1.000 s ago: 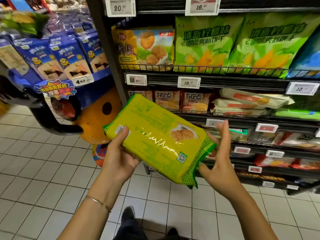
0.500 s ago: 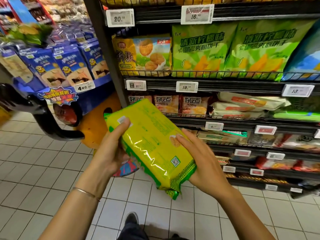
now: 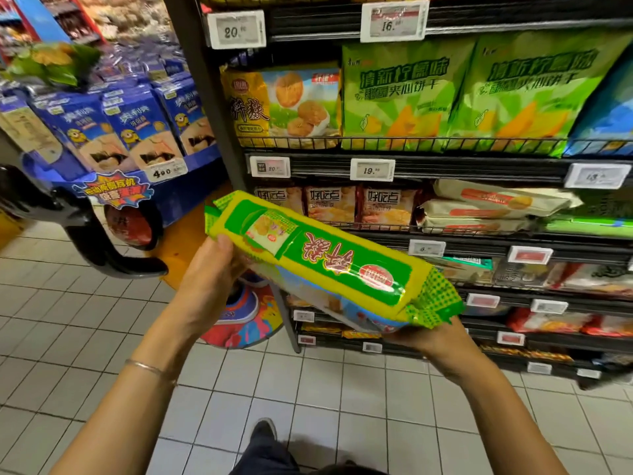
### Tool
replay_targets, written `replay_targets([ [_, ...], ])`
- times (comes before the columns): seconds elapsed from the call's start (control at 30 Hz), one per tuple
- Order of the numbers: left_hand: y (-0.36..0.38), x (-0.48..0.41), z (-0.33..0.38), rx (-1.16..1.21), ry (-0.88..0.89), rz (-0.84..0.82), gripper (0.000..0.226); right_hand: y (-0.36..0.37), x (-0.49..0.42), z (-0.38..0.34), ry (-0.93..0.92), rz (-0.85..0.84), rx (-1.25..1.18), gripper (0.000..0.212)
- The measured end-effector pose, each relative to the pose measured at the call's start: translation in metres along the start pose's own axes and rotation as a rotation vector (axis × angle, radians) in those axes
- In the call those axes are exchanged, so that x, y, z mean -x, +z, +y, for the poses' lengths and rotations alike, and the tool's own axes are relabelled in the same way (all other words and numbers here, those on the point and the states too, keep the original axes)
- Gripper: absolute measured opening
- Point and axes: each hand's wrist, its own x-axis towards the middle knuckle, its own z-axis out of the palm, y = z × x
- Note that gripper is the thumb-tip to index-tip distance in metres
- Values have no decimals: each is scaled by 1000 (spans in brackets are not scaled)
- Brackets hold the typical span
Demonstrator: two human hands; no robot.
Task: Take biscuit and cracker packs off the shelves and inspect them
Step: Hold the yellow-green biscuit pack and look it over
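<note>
One biscuit pack (image 3: 329, 265) off the shelves (image 3: 445, 166), under inspection
Left hand (image 3: 209, 272) grips one end; right hand (image 3: 428, 337) under the other, its grip hidden; pack spans both hands; shelved packs (image 3: 404, 90) beyond them likely left to check.

far left: blue boxes (image 3: 137, 128) with cartoon print, stacked on blue display stand (image 3: 195, 190) | its front edge: white price card (image 3: 165, 171) reading 4.90, star-shaped promo sign (image 3: 114, 192) just below | left, nearer: black curved bar (image 3: 113, 262) above white tiled floor (image 3: 68, 337) | centre: colourful round floor piece (image 3: 246, 323) | far, centre to right: white price tags (image 3: 372, 170) reading 20, 16, 19
</note>
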Motion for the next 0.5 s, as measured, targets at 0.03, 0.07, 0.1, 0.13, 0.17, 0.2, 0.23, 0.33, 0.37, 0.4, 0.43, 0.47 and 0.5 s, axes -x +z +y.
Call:
replay_targets([
  [0.03, -2, 0, -5, -58, 31, -6, 88, -4, -1, 5, 47, 25, -67, 75],
  [0.07, -3, 1, -8, -92, 61, -14, 92, -6, -1, 7, 112, 38, -137, 85],
  [0.1, -2, 2, -9, -86, 79, -19, 96, -9, -1, 8, 162, 37, -192, 89],
  [0.13, -3, 3, -12, -50, 74, -30, 95, -10, -2, 8, 185, 19, -230, 89],
  [0.17, -4, 3, -15, -24, 64, -44, 89, -11, -3, 7, 203, 0, -266, 87],
  [0.2, -6, 3, -18, 1, 54, -66, 79, -11, -3, 4, 223, -9, -296, 83],
  [0.23, -8, 3, -20, 22, 43, -99, 69, -9, -4, -3, 247, -6, -332, 82],
  [0.33, -14, 3, -22, 51, -4, -159, 63, -7, -8, -22, 340, 5, -449, 104],
  [0.37, -12, 3, -21, 73, -36, -143, 64, -9, -9, -27, 360, -18, -469, 101],
  [0.4, -8, 4, -20, 113, -89, -124, 66, -13, -10, -32, 360, -63, -475, 95],
  [0.43, -2, 5, -19, 177, -162, -119, 69, -16, -10, -36, 347, -108, -481, 90],
  [0.47, 3, 6, -21, 258, -240, -122, 71, -18, -10, -40, 331, -150, -512, 88],
  [0.5, 8, 7, -23, 346, -310, -130, 71, -18, -9, -43, 310, -178, -559, 88],
])
